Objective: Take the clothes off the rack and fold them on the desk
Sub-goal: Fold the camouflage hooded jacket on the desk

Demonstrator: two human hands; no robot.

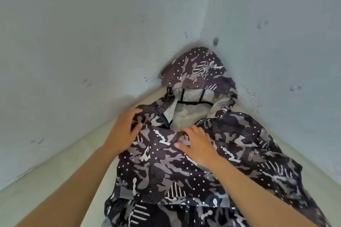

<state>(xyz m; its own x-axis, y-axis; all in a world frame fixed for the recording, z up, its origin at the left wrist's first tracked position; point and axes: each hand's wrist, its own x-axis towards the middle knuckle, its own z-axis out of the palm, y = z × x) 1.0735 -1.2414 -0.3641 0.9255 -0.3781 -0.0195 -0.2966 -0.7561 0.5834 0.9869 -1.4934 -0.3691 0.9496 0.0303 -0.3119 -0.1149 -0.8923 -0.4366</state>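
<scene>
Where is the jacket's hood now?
In the head view, the hood sits right of centre, against the corner of the walls, at the far end of the jacket.

Both forearms extended forward, left hand (121, 131) pinching the jacket (166, 171), right hand (200, 146) pressed flat

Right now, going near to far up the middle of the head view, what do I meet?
Jacket front → right hand → grey neck lining → hood → wall corner.

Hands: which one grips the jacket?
The left hand, pinching the jacket at its shoulder edge; the right hand rests open on the front.
</scene>
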